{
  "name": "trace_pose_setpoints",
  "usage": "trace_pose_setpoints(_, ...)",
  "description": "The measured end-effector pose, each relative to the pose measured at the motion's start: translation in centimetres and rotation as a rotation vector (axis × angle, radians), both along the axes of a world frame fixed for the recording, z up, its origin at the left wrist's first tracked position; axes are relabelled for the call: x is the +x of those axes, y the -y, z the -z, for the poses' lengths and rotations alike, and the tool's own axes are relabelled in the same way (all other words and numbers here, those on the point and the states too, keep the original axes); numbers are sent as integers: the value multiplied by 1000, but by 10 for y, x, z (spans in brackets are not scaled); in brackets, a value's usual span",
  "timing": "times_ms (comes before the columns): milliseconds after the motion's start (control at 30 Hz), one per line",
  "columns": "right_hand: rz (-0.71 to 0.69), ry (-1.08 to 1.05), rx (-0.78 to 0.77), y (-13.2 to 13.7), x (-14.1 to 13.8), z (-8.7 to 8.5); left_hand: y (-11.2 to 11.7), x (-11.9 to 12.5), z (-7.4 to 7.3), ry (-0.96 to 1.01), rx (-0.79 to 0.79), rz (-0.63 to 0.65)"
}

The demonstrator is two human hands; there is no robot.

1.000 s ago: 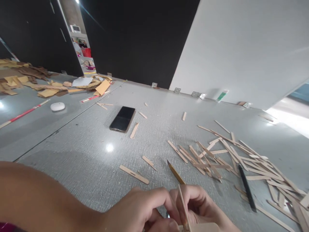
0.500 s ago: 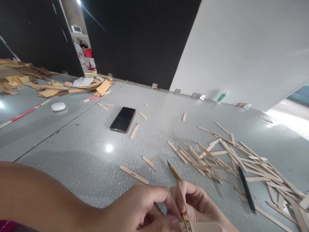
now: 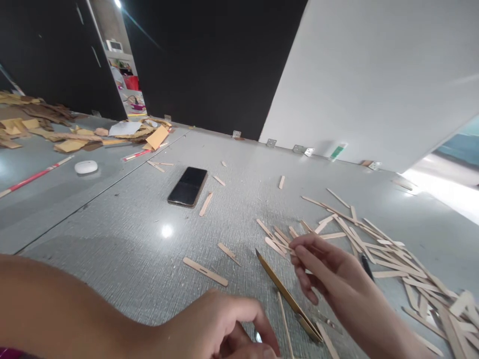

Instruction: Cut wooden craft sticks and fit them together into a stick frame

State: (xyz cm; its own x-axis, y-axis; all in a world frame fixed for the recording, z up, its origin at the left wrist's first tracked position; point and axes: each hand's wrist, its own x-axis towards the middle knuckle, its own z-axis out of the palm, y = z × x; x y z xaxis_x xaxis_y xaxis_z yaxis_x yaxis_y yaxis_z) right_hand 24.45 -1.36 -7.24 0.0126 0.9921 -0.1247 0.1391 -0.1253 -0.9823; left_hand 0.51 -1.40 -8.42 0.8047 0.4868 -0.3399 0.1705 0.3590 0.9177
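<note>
Wooden sticks (image 3: 389,274), flat, round-ended | right fingers (image 3: 304,241) pinched on a slim stick (image 3: 286,248) | left fingers (image 3: 251,305) curled, grip hidden

A grey, finely streaked tabletop (image 3: 123,244) (a dark seam crosses it) carries a gold-coloured pointed tool (image 3: 277,283) between the left hand (image 3: 224,319) and the right hand (image 3: 325,267). Wooden sticks (image 3: 389,274) spread beyond and right of the right hand's fingertips; left of them, farther off, lie a phone (image 3: 187,187), a white case (image 3: 86,167) and torn scraps (image 3: 71,145).
</note>
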Motion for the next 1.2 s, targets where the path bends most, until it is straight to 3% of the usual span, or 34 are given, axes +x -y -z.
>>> trace_pose_setpoints(167,-10,465,88,-11,21,3,0,-2,0,29,30,38)
trace_pose_setpoints(300,-2,845,267,-16,34,6,-1,-1,0,-38,66,47)
trace_pose_setpoints(433,21,1043,456,-16,49,-1,-4,2,2,-78,184,97)
trace_pose_setpoints(500,-87,1176,598,-11,52,-5,-6,3,3,-121,241,133)
trace_pose_setpoints(633,-593,1392,912,0,37,-1,-10,5,5,-197,197,125)
trace_pose_setpoints(700,-704,1346,967,1,28,6,-14,5,8,-195,118,135)
trace_pose_setpoints(767,-681,1259,993,-2,28,11,-18,4,12,-166,82,132)
trace_pose_setpoints(933,-349,1124,916,-12,55,9,-28,3,25,-102,91,171)
trace_pose_setpoints(1033,-100,1041,848,6,49,13,-31,4,29,-124,95,210)
trace_pose_setpoints(1067,-28,972,779,16,41,17,-31,4,30,-131,95,210)
trace_pose_setpoints(1100,5,714,635,27,31,22,-30,5,30,-139,98,203)
trace_pose_setpoints(1167,-55,288,298,46,9,31,-30,6,31,-166,115,183)
trace_pose_setpoints(1200,-117,190,202,53,0,35,-30,6,31,-181,126,179)
